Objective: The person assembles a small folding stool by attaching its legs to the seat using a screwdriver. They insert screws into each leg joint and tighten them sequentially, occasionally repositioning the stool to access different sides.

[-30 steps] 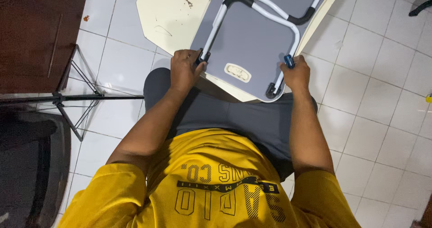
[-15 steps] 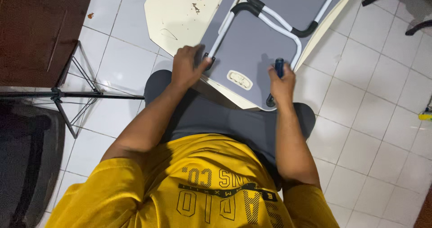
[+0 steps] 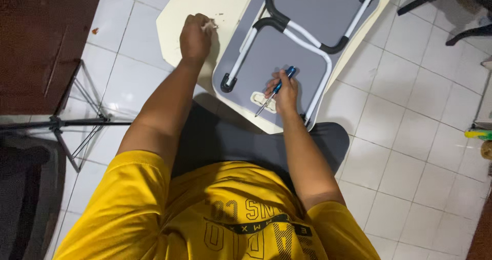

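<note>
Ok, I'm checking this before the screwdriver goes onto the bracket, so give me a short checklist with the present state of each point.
1. Right hand grips the screwdriver: ok.
2. Screwdriver tip over the cream bracket: ok.
3. Tip seated in a screw: cannot tell, too small.
4. Left hand steadying the grey tray: not ok, it rests closed on the cream board beside it.
5. White legs folded flat on the tray: ok.
6. What the left hand holds: cannot tell.

Left hand (image 3: 195, 33) hides whatever it pinches
</note>
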